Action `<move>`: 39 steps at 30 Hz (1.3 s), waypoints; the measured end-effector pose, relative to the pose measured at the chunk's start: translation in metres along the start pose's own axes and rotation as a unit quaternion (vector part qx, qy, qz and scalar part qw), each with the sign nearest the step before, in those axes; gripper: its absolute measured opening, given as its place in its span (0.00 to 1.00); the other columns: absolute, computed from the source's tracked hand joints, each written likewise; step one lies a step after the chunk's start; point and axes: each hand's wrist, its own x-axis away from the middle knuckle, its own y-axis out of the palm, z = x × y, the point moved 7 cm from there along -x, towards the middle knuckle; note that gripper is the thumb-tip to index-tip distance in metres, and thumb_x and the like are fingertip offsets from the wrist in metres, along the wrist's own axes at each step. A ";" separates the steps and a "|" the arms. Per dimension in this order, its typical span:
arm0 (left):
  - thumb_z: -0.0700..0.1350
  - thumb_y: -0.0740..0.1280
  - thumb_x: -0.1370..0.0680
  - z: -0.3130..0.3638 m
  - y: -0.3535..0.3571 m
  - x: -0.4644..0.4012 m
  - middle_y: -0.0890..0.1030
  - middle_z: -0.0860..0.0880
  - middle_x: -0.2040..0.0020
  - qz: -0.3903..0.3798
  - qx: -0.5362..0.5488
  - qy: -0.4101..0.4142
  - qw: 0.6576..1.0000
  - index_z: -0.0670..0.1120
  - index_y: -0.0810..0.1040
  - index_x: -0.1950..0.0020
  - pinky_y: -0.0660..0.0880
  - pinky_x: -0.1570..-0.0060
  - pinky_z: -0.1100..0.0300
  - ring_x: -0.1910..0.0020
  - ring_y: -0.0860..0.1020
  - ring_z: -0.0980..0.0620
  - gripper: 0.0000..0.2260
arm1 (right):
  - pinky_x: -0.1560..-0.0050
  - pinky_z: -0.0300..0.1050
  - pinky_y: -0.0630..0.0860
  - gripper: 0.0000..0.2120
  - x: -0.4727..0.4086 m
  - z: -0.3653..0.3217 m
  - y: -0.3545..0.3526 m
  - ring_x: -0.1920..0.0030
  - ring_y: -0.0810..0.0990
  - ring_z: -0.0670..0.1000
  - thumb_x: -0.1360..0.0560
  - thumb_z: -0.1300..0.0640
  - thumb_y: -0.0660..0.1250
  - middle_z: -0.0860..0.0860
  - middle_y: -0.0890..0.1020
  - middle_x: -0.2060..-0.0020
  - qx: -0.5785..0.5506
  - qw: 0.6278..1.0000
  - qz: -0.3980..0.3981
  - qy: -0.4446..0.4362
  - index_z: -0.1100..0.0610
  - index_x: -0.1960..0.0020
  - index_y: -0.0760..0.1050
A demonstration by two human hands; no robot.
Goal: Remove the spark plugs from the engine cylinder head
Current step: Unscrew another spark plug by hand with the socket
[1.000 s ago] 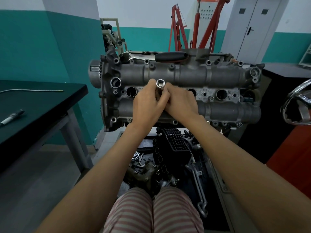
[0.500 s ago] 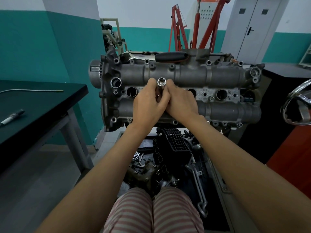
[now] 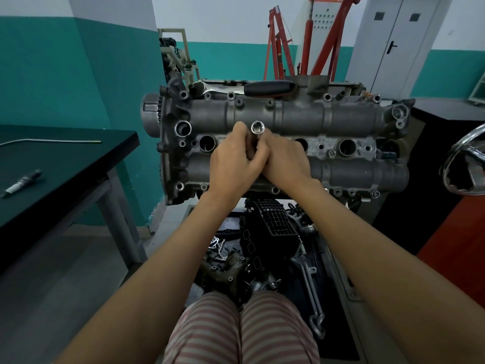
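The grey engine cylinder head [image 3: 349, 119] lies on its stand in front of me, with a row of round plug wells along its middle. A shiny long socket [image 3: 257, 127] stands upright over the second well from the left. My left hand [image 3: 235, 161] and my right hand [image 3: 284, 160] both grip the socket's shaft, pressed together. The socket's lower end and that well are hidden by my fingers. Empty-looking wells show at the left [image 3: 207, 143] and right [image 3: 347, 147]. No spark plug is visible.
A ratchet with a black handle [image 3: 267, 88] lies along the head's far edge. A dark table [image 3: 65, 158] at left holds a thin rod and a pen-like part [image 3: 22, 182]. Loose engine parts [image 3: 262, 248] crowd the floor below. A red hoist stands behind.
The socket has shifted very slightly in my hands; both hands stay clasped round it in the same place.
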 end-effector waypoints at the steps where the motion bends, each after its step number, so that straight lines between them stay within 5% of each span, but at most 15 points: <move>1: 0.47 0.63 0.23 0.000 0.000 0.000 0.74 0.46 0.68 0.001 0.000 0.003 1.000 0.40 0.70 0.58 0.68 0.69 0.58 0.69 0.72 0.49 0.10 | 0.66 0.46 0.60 0.09 0.000 0.000 -0.001 0.60 0.78 0.58 0.23 0.53 0.56 0.54 0.80 0.59 -0.008 1.000 0.006 0.002 0.59 0.50 0.67; 8: 0.50 0.64 0.22 -0.001 0.001 -0.004 0.64 0.56 0.76 0.000 -0.012 -0.011 1.000 0.48 0.64 0.67 0.61 0.71 0.65 0.75 0.65 0.56 0.16 | 0.65 0.45 0.60 0.14 0.000 0.001 -0.002 0.60 0.79 0.59 0.24 0.48 0.58 0.57 0.81 0.63 0.010 1.000 0.022 -0.001 0.58 0.53 0.74; 11: 0.52 0.66 0.23 0.000 0.000 -0.006 0.63 0.55 0.78 0.007 0.004 -0.016 1.000 0.47 0.65 0.71 0.63 0.70 0.57 0.75 0.63 0.53 0.20 | 0.65 0.45 0.60 0.15 -0.001 0.002 0.000 0.59 0.78 0.60 0.24 0.49 0.57 0.58 0.81 0.60 0.020 1.000 0.012 0.000 0.60 0.54 0.76; 15: 0.52 0.65 0.23 0.001 0.000 -0.002 0.71 0.49 0.73 -0.001 0.000 -0.005 1.000 0.39 0.72 0.62 0.69 0.67 0.53 0.71 0.71 0.49 0.17 | 0.66 0.46 0.60 0.09 0.000 0.002 0.000 0.62 0.78 0.59 0.24 0.54 0.57 0.57 0.80 0.62 0.021 1.000 0.002 0.001 0.57 0.59 0.70; 20: 0.47 0.63 0.23 0.000 0.000 -0.002 0.74 0.47 0.69 -0.004 -0.002 -0.003 1.000 0.40 0.69 0.59 0.67 0.70 0.58 0.70 0.72 0.51 0.11 | 0.70 0.46 0.57 0.08 0.000 0.000 -0.001 0.66 0.77 0.60 0.23 0.53 0.57 0.56 0.80 0.64 -0.024 1.000 0.002 0.004 0.56 0.52 0.59; 28: 0.49 0.66 0.23 0.003 -0.005 -0.004 0.65 0.55 0.77 0.031 0.014 0.008 0.999 0.44 0.68 0.69 0.65 0.69 0.57 0.74 0.66 0.51 0.17 | 0.66 0.45 0.59 0.14 0.001 0.000 -0.004 0.61 0.79 0.59 0.24 0.49 0.58 0.56 0.81 0.63 0.011 1.000 0.026 -0.001 0.58 0.56 0.77; 32: 0.49 0.65 0.23 0.003 -0.002 -0.002 0.70 0.47 0.73 0.011 0.009 0.009 1.000 0.38 0.71 0.65 0.67 0.69 0.54 0.72 0.69 0.49 0.17 | 0.66 0.45 0.60 0.12 0.001 -0.001 -0.001 0.61 0.79 0.59 0.23 0.52 0.57 0.56 0.81 0.61 0.024 1.000 0.016 -0.004 0.60 0.54 0.73; 39: 0.43 0.64 0.23 -0.003 -0.002 -0.001 0.71 0.47 0.71 0.002 0.029 -0.012 0.999 0.41 0.68 0.62 0.65 0.70 0.61 0.71 0.69 0.51 0.10 | 0.68 0.45 0.58 0.11 0.002 0.001 -0.002 0.62 0.78 0.58 0.23 0.50 0.56 0.54 0.80 0.62 -0.001 1.000 0.020 0.005 0.58 0.51 0.68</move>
